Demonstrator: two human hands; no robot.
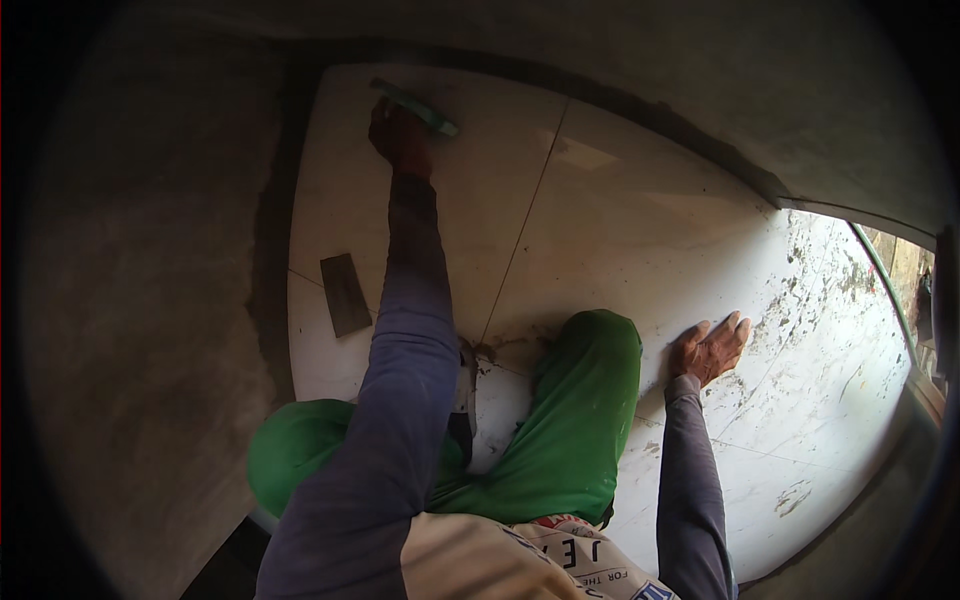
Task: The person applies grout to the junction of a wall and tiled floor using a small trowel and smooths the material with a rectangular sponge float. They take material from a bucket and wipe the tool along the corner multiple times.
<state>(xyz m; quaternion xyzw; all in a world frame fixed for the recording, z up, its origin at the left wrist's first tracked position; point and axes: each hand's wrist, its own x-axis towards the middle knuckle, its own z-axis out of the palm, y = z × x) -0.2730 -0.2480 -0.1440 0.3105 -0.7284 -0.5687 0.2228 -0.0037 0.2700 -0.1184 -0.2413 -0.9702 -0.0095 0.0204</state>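
Observation:
My left hand (400,138) is stretched far forward and grips a green tool (418,108) against a large white floor tile (480,190) near the far wall. My right hand (710,348) lies flat, fingers spread, on a white tile (640,230) beside my right knee. I kneel in green trousers (585,400) on the tiles. Thin grout joints (525,225) run between the tiles.
A small dark flat rectangular piece (345,293) lies on the tile left of my arm. Bare grey cement (150,320) borders the tiles on the left and along the back wall. Dirty, mortar-smeared tiles (830,330) spread right toward a bright doorway with a green hose (885,285).

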